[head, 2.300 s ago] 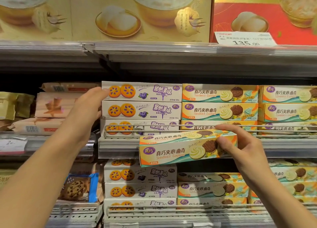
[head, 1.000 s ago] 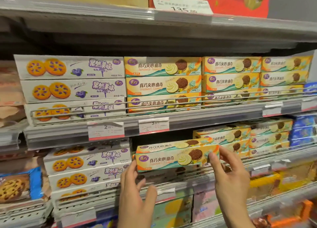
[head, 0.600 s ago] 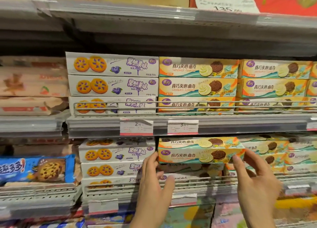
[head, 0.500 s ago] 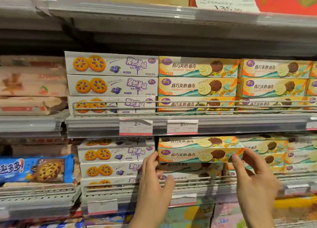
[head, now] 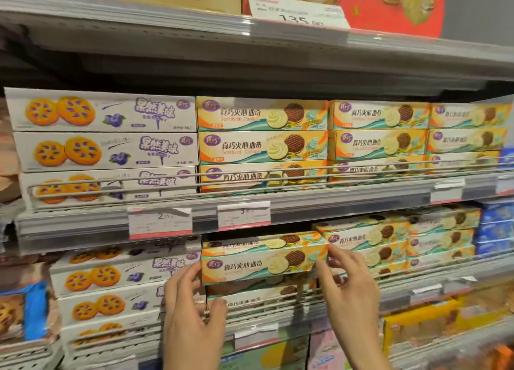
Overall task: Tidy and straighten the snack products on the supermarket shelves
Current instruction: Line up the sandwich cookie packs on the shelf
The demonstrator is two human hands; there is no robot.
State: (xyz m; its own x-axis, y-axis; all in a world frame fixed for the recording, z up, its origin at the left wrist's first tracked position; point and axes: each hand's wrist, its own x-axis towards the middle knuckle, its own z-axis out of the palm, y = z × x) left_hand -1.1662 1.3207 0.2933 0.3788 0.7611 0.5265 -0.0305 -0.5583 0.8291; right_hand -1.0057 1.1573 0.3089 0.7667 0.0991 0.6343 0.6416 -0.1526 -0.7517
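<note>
Still both hands steady the sandwich-cookie box, now shelved.

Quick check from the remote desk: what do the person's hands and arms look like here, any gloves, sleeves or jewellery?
Both are bare: no gloves on the left hand or the right hand, and no sleeves on the forearms as far as the frame shows. No watch or wristband in view. A small dark mark near the left thumb is too blurred to identify.

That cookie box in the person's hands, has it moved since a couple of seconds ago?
Yes. The cookie box has gone down, from in front of the upper shelf rail to the stack beneath it.
</note>
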